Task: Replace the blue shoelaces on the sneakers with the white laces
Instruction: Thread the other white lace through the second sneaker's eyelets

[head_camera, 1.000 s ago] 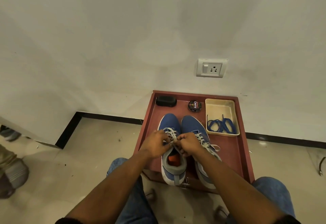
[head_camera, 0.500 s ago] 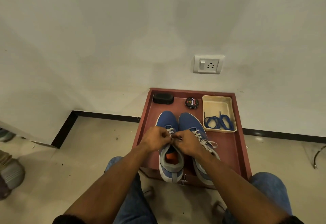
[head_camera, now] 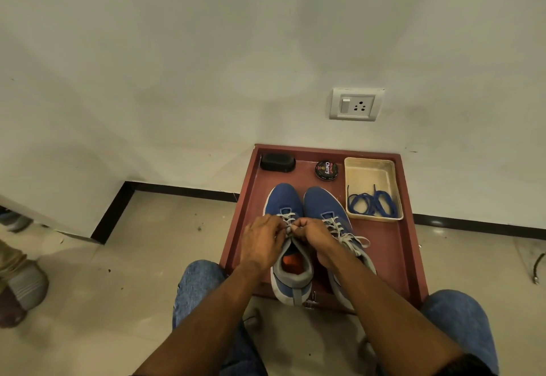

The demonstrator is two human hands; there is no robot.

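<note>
A white wall rises behind a reddish tray (head_camera: 393, 245) on the pale floor. Both hands meet over the left sneaker (head_camera: 288, 257): left hand (head_camera: 261, 244) and right hand (head_camera: 311, 235) each pinch the white lace (head_camera: 288, 222) near the top eyelets. I'd pull both ends evenly before knotting. The right sneaker (head_camera: 326, 204) looks already laced and tied in white. The blue laces (head_camera: 370, 204) lie coiled in the cream tray (head_camera: 369, 168).

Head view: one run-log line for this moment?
both hands pinching white lace on left sneaker | right sneaker laced | blue laces in tray
</note>
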